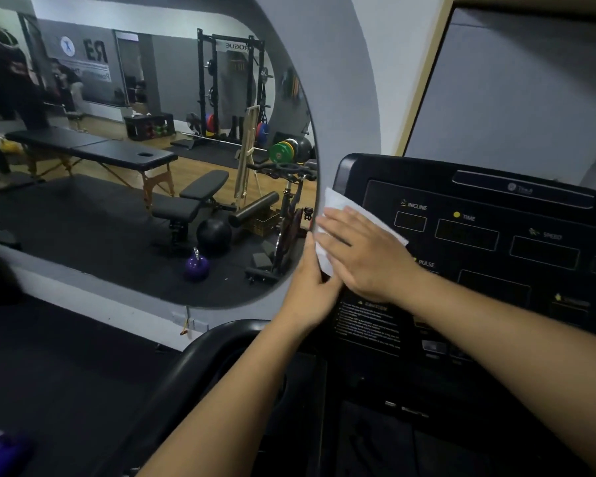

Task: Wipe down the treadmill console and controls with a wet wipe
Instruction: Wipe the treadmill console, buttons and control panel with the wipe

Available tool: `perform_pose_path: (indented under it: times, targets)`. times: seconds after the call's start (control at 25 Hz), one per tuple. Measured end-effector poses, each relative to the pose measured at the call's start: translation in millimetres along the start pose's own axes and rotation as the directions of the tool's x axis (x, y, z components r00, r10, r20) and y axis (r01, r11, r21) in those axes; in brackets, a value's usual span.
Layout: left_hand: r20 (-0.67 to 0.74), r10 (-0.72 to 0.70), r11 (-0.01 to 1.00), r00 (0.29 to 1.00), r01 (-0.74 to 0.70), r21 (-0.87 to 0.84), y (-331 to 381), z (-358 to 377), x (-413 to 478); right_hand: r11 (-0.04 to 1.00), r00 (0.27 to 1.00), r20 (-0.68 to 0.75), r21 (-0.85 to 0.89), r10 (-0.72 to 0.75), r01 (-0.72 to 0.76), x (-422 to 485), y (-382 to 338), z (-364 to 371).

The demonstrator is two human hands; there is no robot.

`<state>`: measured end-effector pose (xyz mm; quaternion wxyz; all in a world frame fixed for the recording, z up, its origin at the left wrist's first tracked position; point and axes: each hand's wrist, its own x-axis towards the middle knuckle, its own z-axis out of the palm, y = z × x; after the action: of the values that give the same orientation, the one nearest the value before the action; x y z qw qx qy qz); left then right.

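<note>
Here's the thin white wet wipe [342, 205], laid flat on the far-left part of the glossy black treadmill console [496, 266], with its top corner poking out past my fingertips. My right hand [362, 259] lies on it palm down, fingers straight and slightly fanned, pressing the sheet against the panel rather than pinching it. My left hand [310, 280] sits at the console's left edge, thumb up along the side of the wipe. Its fingers are out of sight, so I cannot tell whether it clasps the edge or nips the cloth. To the right lie the INCLINE window [410, 221], the TIME window [466, 234] and the SPEED window [544, 252], which I judge not yet wiped. Nearer me is the yellow-lettered caution label [369, 325]. Left of it all hangs the big round wall mirror [152, 149], and the curved black handrail [200, 356] sits nearer. The risks: with only flat pressure on it, the wipe could bunch or slide off the left edge. A heavy palm over the control keys lower down could trigger them, or squeeze moisture into the seams.
</note>
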<state>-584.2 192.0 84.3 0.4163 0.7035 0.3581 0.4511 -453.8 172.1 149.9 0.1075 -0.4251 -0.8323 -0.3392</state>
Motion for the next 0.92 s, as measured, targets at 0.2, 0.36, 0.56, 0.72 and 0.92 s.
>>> perform_pose_path:
  times: [0.2,0.36,0.56,0.72,0.92]
  targets:
    - [0.013,-0.128,0.971,0.992,0.128,-0.2,-15.3,-3.0,-19.0,0.95,0.974,0.227,-0.307,0.009,0.063,56.3,51.1,-22.7]
    - [-0.165,-0.328,0.831,0.93,0.201,-0.519,-20.1,-24.8,-8.0,0.936,0.971,0.236,-0.335,-0.029,0.109,64.5,29.9,-16.2]
    - [-0.239,-0.352,0.845,0.905,0.198,-0.496,-16.0,-58.8,-8.6,0.966,0.941,0.274,-0.109,-0.2,0.237,3.1,-50.1,21.8]
    - [-0.185,-0.32,0.891,0.929,0.229,-0.391,-16.8,-57.9,-14.2,0.893,0.821,0.353,0.154,-0.448,0.422,-28.7,-76.0,33.2]
    - [-0.184,-0.29,0.911,0.939,0.212,-0.355,-13.0,-57.7,-16.4,0.919,0.941,0.248,-0.261,-0.231,0.294,42.4,43.8,-13.7]
